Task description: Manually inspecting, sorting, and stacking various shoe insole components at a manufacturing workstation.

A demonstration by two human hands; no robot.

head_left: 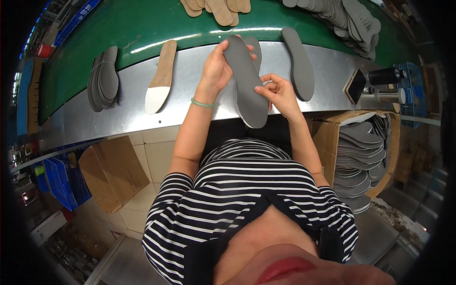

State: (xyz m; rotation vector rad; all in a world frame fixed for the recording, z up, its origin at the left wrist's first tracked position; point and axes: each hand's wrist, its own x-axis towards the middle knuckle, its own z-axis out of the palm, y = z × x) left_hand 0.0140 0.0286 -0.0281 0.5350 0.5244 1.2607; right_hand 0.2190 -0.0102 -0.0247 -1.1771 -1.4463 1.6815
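Note:
A grey shoe insole [247, 85] is held up over the metal bench edge [190, 78]. My left hand [217, 69] grips its narrower far end, with the thumb on one side and fingertips showing past the other. My right hand [281, 96] pinches the right edge lower down between thumb and fingers. Behind the held piece, another grey insole [255, 47] is partly hidden. To the right lies a single grey insole [299, 66]. On the left are a tan insole with a white end [161, 78] and a banded stack of grey insoles [103, 80].
A green surface [156, 21] runs behind the bench, bearing tan insoles [221, 10] and a heap of grey insoles [354, 23]. An open cardboard box [327, 137] full of grey insoles stands at the right. Cardboard [114, 173] and a blue crate [61, 180] lie low left.

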